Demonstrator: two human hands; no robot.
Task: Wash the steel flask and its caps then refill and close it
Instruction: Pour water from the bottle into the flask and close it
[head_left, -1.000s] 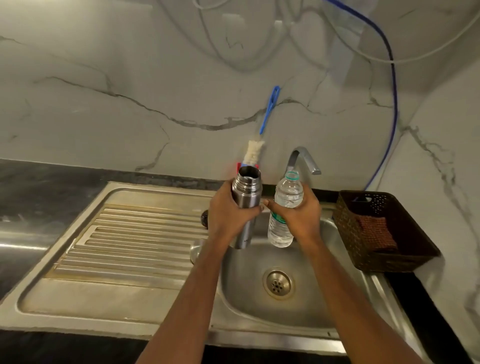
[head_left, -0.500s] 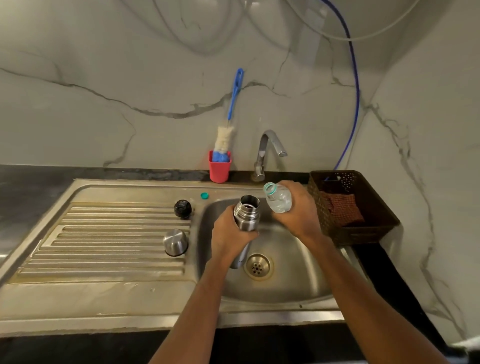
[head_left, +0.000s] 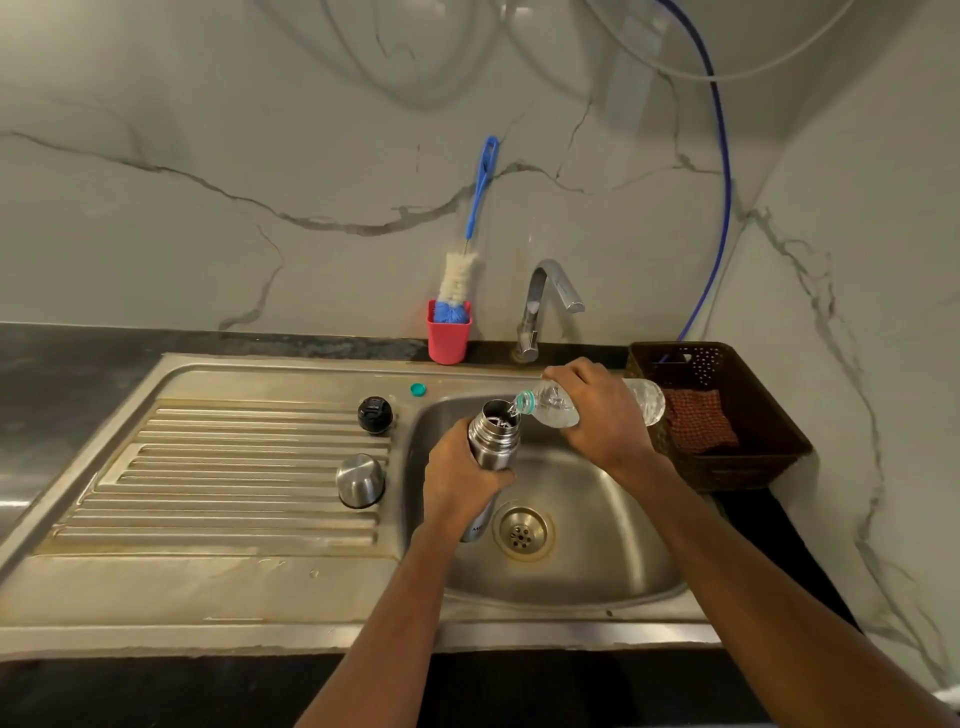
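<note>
Refill step is looking underway. The left hand is gripping the steel flask round its body, fingers curled right round it. It is holding the flask upright and open-mouthed over the sink basin, just up and left of the drain. The right hand is clasping the plastic water bottle round its middle and tipping it nearly level, neck sitting at the flask's rim. Water seems to be running in, but the stream is too small to be sure.

2 caps are sitting apart on the drainboard: the black inner cap nearer the wall, the steel outer cap nearer the person. The teal bottle cap is lying on the sink ledge.

Risks, as I am judging them:
- The flask mouth is narrow and the bottle neck is meeting it at the edge. A steeper tip or a squeeze is likely sending water down the outside.
- A thin bottle gulping air is making for a jerky pour.
- The fill level is hidden, so overfilling is possible.
- Wet steel is probably slipping easily in a 1-handed grip.
</note>
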